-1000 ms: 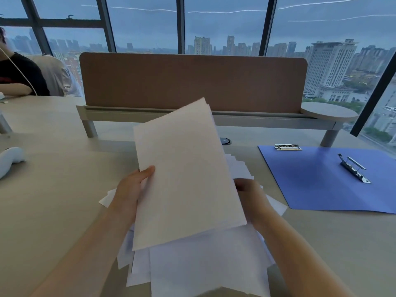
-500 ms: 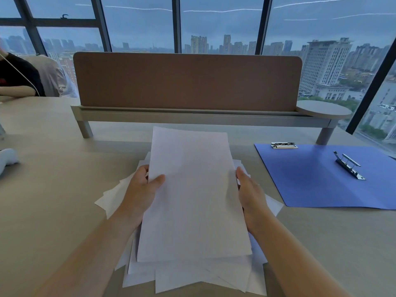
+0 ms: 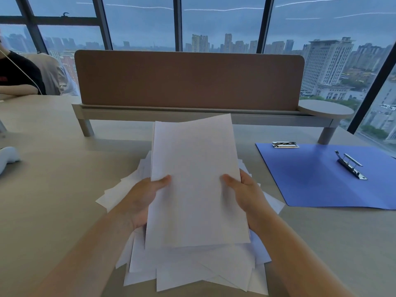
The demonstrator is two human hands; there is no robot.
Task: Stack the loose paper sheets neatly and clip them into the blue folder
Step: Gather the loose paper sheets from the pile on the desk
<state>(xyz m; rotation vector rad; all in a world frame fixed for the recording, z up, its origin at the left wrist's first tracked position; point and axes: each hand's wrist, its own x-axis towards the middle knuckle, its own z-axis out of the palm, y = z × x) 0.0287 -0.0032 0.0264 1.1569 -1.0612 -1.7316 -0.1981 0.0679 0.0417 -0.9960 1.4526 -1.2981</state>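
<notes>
Pale counter (image 3: pixel 53 189) before city windows. Left hand (image 3: pixel 139 198) and right hand (image 3: pixel 248 196) grasp a squared white paper stack (image 3: pixel 197 185) by its sides, thumbs on top, above scattered loose sheets (image 3: pixel 192 271). Open blue folder (image 3: pixel 321 181) lies right.

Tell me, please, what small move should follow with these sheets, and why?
Probably lay the held sheets, gripped by left hand and right hand, squarely down and gather more, since the loose pile beneath is fanned out and the blue folder lies open, waiting.

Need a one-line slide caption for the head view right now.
Both hands, left and right, hold a paper stack above scattered sheets, blue folder open alongside.
</notes>
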